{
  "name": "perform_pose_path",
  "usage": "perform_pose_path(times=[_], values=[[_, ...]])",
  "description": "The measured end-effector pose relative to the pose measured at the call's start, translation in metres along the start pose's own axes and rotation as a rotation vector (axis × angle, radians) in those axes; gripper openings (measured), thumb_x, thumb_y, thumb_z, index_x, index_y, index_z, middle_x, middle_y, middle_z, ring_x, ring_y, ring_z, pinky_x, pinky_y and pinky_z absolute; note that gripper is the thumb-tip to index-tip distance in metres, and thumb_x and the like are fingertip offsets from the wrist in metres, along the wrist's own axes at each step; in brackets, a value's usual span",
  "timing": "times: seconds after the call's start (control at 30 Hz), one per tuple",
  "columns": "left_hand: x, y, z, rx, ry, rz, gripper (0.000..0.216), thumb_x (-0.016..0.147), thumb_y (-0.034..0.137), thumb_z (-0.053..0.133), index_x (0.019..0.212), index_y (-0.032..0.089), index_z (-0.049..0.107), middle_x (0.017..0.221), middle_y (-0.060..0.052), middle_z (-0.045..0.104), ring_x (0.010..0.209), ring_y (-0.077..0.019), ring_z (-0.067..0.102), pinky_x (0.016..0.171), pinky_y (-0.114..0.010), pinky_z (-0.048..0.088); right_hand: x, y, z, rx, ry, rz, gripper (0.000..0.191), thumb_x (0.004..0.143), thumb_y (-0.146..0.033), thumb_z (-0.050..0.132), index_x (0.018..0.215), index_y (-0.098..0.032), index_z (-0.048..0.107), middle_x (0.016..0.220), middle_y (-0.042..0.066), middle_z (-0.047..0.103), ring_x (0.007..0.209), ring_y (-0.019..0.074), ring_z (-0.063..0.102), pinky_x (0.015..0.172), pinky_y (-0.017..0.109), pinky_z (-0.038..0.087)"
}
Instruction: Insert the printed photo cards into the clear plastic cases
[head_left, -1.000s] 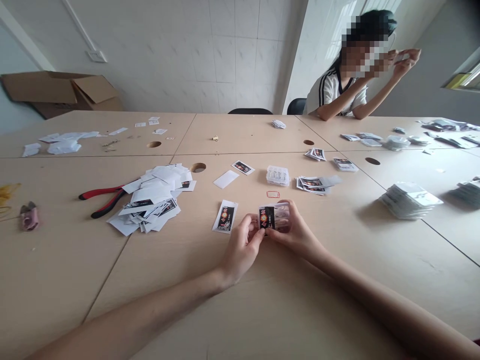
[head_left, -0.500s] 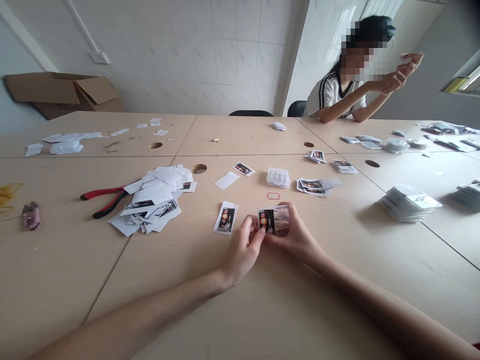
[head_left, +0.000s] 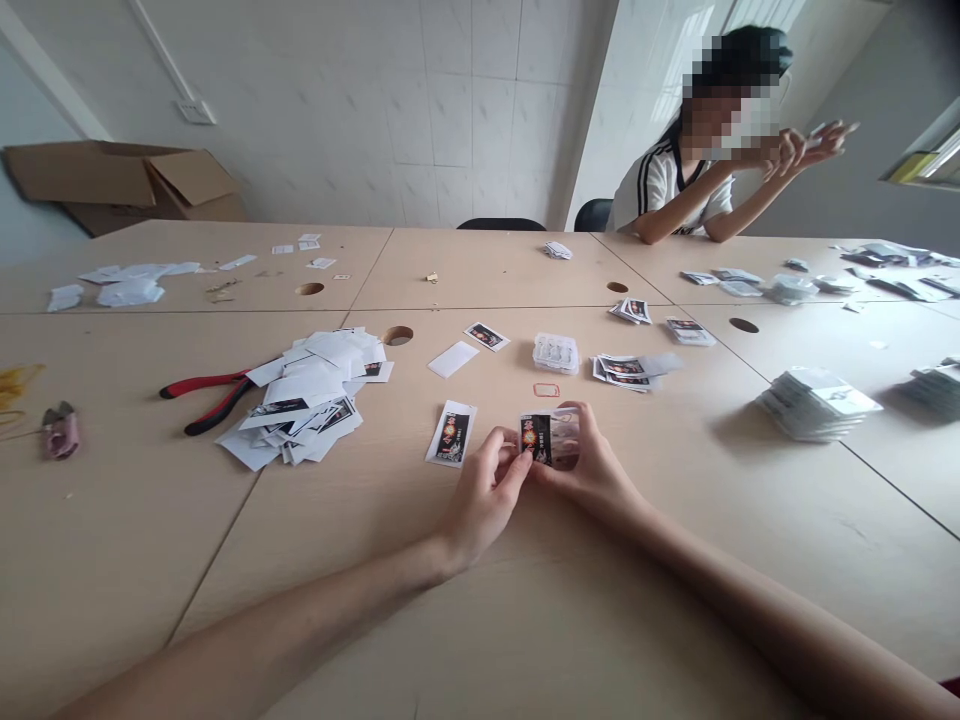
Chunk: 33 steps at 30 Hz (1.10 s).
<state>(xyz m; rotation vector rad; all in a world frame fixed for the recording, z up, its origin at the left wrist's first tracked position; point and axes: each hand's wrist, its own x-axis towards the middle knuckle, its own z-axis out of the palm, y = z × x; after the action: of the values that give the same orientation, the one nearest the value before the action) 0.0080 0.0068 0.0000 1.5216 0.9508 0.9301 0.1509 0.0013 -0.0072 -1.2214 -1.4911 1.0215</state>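
Note:
My left hand (head_left: 484, 495) pinches the left edge of a small black printed card (head_left: 537, 438) between thumb and fingers. The card lies over the left part of a small clear plastic box (head_left: 567, 432), whose right part shows beside it. Around the box's right end my right hand (head_left: 600, 465) is closed, thumb at the near side and fingers at the far side. Just left of my hands, a similar printed card (head_left: 451, 434) with a white border rests on the table. Beyond them is a red outlined label (head_left: 546, 390).
A loose heap of cards (head_left: 315, 385) partly covers red-handled pliers (head_left: 217, 395) on the left. Another clear box (head_left: 556, 353) and more cards (head_left: 622, 371) lie ahead. Stacked flat packs (head_left: 817, 403) stand on the right. A person (head_left: 675, 190) sits across the table (head_left: 480, 610).
The printed card has shifted slightly right over the box, along with my left fingers. The seated person's hands have turned and moved a little. The table items stay put.

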Motion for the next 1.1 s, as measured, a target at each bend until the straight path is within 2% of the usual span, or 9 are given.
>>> perform_pose_path(times=[0.6,0.87,1.1], values=[[-0.0002,-0.0008,-0.0013,0.028,-0.004,0.005,0.014,0.08,0.032,0.041,0.082,0.019,0.046,0.078,0.002,0.055,0.073,-0.0107,0.054,0.063,-0.019,0.04,0.0001,0.0012,0.0007,0.0,0.022,-0.021,0.052,0.062,-0.034,0.064,0.1,-0.024,0.029,0.076,-0.001,0.055,0.063,0.0122,0.057,0.055,0.025,0.048],[-0.0011,0.002,-0.0016,0.066,0.014,-0.02,0.02,0.079,0.036,0.041,0.074,0.018,0.046,0.062,0.005,0.047,0.054,-0.0068,0.043,0.048,-0.017,0.031,-0.0005,-0.0024,0.0011,-0.028,0.022,-0.015,0.048,0.064,-0.034,0.062,0.098,-0.024,0.03,0.068,-0.004,0.054,0.057,0.0111,0.054,0.051,0.023,0.047],[-0.0011,0.002,-0.0004,0.067,0.011,0.003,0.02,0.08,0.036,0.04,0.075,0.018,0.047,0.069,0.003,0.053,0.064,-0.0095,0.05,0.057,-0.017,0.037,0.0016,0.0004,-0.0015,-0.039,-0.011,-0.024,0.046,0.063,-0.034,0.063,0.096,-0.023,0.033,0.068,-0.004,0.052,0.058,0.0104,0.052,0.05,0.021,0.045]])
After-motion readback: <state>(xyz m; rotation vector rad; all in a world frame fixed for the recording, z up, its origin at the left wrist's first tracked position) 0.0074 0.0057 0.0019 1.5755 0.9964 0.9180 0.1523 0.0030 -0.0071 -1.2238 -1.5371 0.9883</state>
